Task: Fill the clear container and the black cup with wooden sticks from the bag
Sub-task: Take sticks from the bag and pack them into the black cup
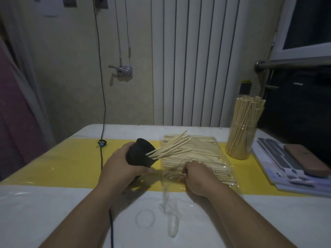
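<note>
Nearest: a loose clear plastic tail (pixel 170 219) of the bag trails on the white table (pixel 53 212) twd the person, below the R hand. R hand (pixel 196 176) sits knuckles-up at the near, open end of the bag (pixel 223 169), fingers curled down into film and stick ends. Can't tell if it's got sticks pinched or only plastic. L hand (pixel 121 163), just left of it, wraps fingers & thumb round the black cup (pixel 138 156). Cup is tipped on its side and seems lifted off the table, mouth facing right twd the bag. A small bunch of wooden sticks (pixel 170 145) pokes out of the cup over the bag. Cup looks only partly loaded, plenty of room. Beyond the R hand the bag holds a thick flat layer of sticks. Further out, right of & beyond the R hand, the clear container (pixel 240 140) stands upright, packed w/ sticks, so that half looks done. Left to do, I'd judge: more handfuls into the cup, then stand it up.
</note>
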